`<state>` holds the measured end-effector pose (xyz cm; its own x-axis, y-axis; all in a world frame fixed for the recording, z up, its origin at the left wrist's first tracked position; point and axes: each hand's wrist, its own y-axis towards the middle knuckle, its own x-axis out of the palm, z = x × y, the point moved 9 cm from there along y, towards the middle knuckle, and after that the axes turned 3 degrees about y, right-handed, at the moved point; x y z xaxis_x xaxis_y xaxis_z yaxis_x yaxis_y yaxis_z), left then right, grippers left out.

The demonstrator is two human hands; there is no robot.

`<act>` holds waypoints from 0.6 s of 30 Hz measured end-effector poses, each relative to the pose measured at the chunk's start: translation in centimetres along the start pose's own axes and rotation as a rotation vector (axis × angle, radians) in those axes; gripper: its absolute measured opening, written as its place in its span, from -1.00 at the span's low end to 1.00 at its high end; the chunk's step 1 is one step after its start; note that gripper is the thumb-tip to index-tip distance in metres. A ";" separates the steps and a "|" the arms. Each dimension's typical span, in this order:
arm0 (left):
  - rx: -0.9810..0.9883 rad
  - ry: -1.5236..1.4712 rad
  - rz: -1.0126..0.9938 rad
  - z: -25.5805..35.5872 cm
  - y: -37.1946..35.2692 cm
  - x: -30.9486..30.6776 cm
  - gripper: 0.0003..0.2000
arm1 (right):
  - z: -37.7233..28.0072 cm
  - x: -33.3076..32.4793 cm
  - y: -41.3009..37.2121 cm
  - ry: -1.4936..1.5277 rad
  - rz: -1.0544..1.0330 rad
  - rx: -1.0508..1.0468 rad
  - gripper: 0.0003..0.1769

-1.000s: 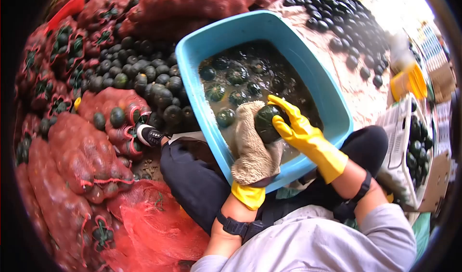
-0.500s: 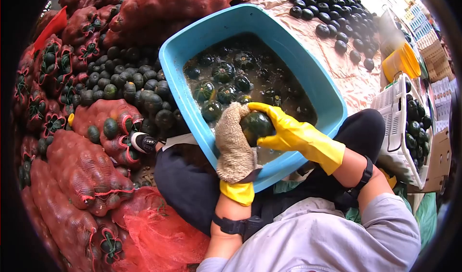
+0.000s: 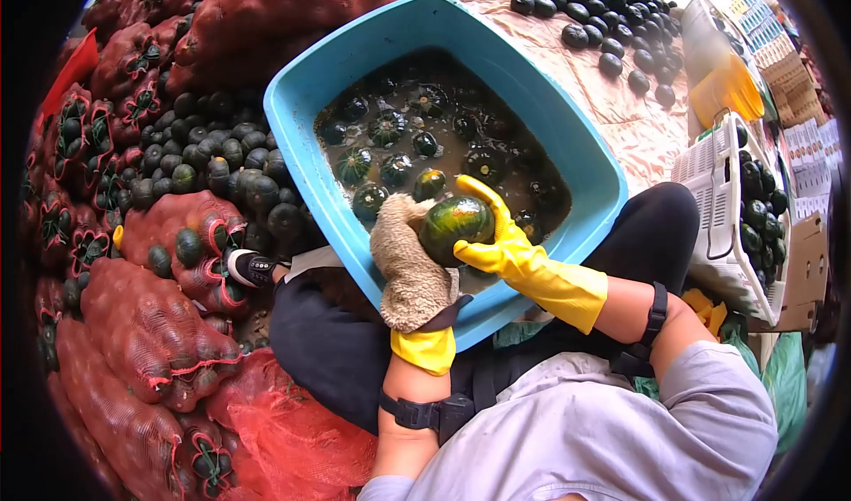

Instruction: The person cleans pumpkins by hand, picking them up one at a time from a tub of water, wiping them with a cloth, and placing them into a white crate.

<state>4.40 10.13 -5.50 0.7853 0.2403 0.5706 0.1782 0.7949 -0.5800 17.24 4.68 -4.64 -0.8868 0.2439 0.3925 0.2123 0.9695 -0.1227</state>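
A dark green squash with yellow-orange streaks (image 3: 457, 229) is held between my two hands over the near part of the blue tub (image 3: 301, 160). My left hand (image 3: 408, 266) wears a tan cloth mitt over a yellow glove and presses the squash's left side; its fingers are hidden in the mitt. My right hand (image 3: 510, 244), in a yellow rubber glove, grips the squash from the right, with thumb and fingers around it. Several green squashes (image 3: 387, 129) float in the murky brown water.
Red mesh sacks (image 3: 151, 324) and a heap of dark squashes (image 3: 230, 160) lie on the left. More squashes (image 3: 612, 64) rest on a pale sheet (image 3: 567, 102) at the upper right. A white crate (image 3: 709, 191) of green squashes stands at right.
The squash has turned in my hands, now showing its streaked side. My right hand's fingers have spread and lifted somewhat. The view has shifted slightly, moving the tub left and up.
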 end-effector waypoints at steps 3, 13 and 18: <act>-0.078 -0.137 -0.084 -0.9 1.9 -1.1 -0.79 | -0.8 -1.6 0.6 0.060 -0.020 -0.006 -0.19; 0.242 0.014 0.071 2.2 0.0 -1.1 -0.63 | -26.5 -37.2 -7.8 0.233 0.617 -0.553 -0.47; 0.304 0.143 -0.077 1.9 0.1 -1.2 -0.68 | -31.8 -47.8 -14.2 0.033 0.908 -0.464 -0.41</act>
<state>2.38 10.96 -5.11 0.8553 0.1098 0.5064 0.0722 0.9426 -0.3261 69.65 -19.89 7.29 -0.3012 0.8858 0.3531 0.9436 0.3303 -0.0238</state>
